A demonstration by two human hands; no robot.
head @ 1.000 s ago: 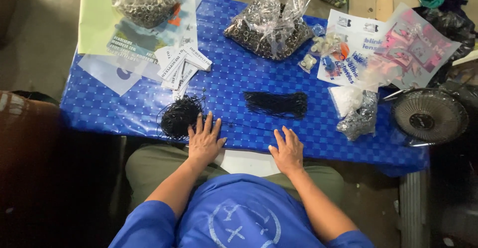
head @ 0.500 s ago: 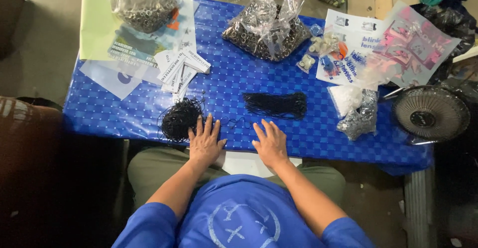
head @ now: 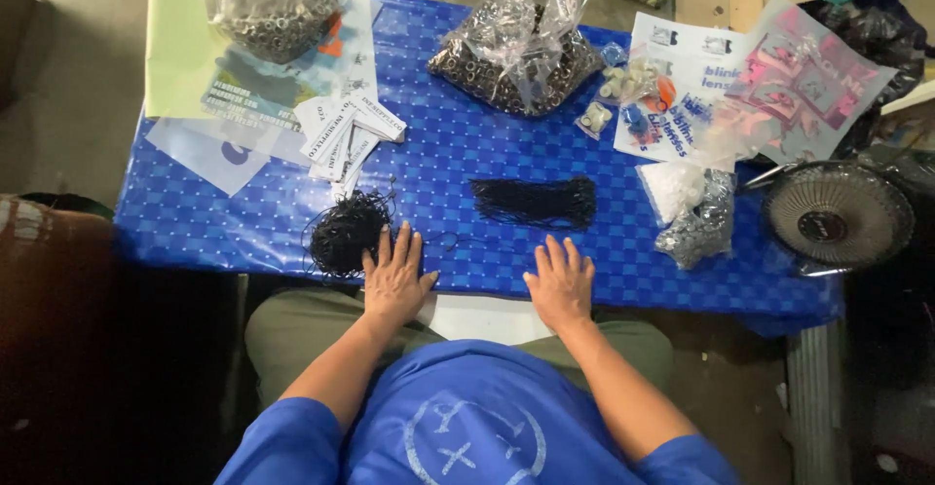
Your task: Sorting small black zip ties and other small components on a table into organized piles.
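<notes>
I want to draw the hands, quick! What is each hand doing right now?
Left hand: open, flat on the blue table, fingertips touching the tangled black string, holding nothing.
Right hand: open, flat on the table, holding nothing.

Tangled black cord coil [head: 346, 234], lying flat near the table's front edge; straight black cord bundle [head: 534, 202], lying mid-table.

2 bags of metal rings [head: 265, 13], 2 black cord bundles [head: 348, 234], 1 fan [head: 838, 217], perhaps 6 paper tags [head: 343, 130]
</notes>
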